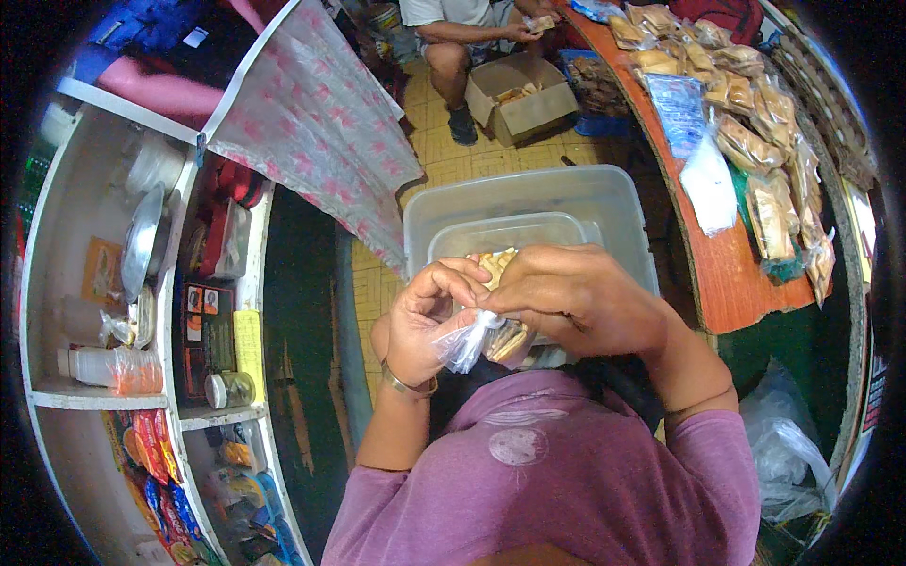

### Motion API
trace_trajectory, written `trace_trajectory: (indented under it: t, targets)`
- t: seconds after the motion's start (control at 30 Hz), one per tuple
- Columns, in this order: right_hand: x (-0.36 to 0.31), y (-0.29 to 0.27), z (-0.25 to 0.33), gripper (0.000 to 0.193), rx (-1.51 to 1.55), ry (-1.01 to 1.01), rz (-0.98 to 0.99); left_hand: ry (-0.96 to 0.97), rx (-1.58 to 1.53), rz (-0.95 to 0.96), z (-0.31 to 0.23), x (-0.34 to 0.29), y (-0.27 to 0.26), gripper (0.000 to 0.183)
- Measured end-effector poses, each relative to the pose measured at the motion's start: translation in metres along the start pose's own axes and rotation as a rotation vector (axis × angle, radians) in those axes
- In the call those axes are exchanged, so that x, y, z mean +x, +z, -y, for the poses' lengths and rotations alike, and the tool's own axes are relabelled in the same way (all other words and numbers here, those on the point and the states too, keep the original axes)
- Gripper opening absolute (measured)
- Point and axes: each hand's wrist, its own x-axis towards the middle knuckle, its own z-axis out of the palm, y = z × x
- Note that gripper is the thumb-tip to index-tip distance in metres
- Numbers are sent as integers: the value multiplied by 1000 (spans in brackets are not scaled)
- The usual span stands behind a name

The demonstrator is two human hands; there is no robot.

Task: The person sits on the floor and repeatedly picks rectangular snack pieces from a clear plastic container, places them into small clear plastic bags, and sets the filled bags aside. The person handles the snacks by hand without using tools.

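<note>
I take the knot of fingers as the hub of my clock. The left hand (429, 316) sits at 9 o'clock, thumb and fingers pinched on the gathered plastic of a small clear bag (465, 349). The right hand (578, 294) comes in from 3 o'clock, its thumb and forefinger closed on the same bunched neck, touching the left fingertips. The bag is right at the hub, between the two hands, with pale yellow pieces showing through it; the right hand hides part of it from me.

Just beyond, at 12 o'clock, I have a translucent tub (524, 180) with a smaller clear container (510, 226) inside. Farther out at 12, a seated person (462, 33) holds a small packet (540, 24) over an open cardboard box (533, 118) on the yellow floor (439, 104). At 2 o'clock, an orange-topped table (703, 274) carries many filled packets (746, 141) and a white bag (710, 184). I see a flowered curtain (316, 113) at 11 o'clock and a white shelf unit (94, 400) at 9.
</note>
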Motion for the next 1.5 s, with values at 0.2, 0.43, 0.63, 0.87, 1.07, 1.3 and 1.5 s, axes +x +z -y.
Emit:
trace_trajectory:
  t: [0.2, 0.43, 0.63, 0.87, 1.07, 1.3, 1.5]
  targets:
    - [-1, 0, -2, 20, 127, 108, 48, -140, -157, 26, 0, -3, 0, 20]
    - [-3, 13, -5, 14, -94, 109, -110, -246, -263, -87, -3, -3, 15, 20]
    - [-4, 12, -10, 18, -351, -13, -123, -260, -416, -18, -12, 1, 17, 37]
    - [-8, 19, -13, 17, -515, -57, -136, -350, 25, -139, -10, 0, 25, 26]
    - [-18, 21, -18, 20, -608, -95, -71, -475, 236, -136, -3, -2, 17, 24]
    - [-24, 21, -20, 21, -589, -82, -140, -502, 156, -104, 12, -12, 15, 22]
    - [-25, 24, -23, 17, -502, -6, -237, -489, 219, -62, 15, -9, 15, 22]
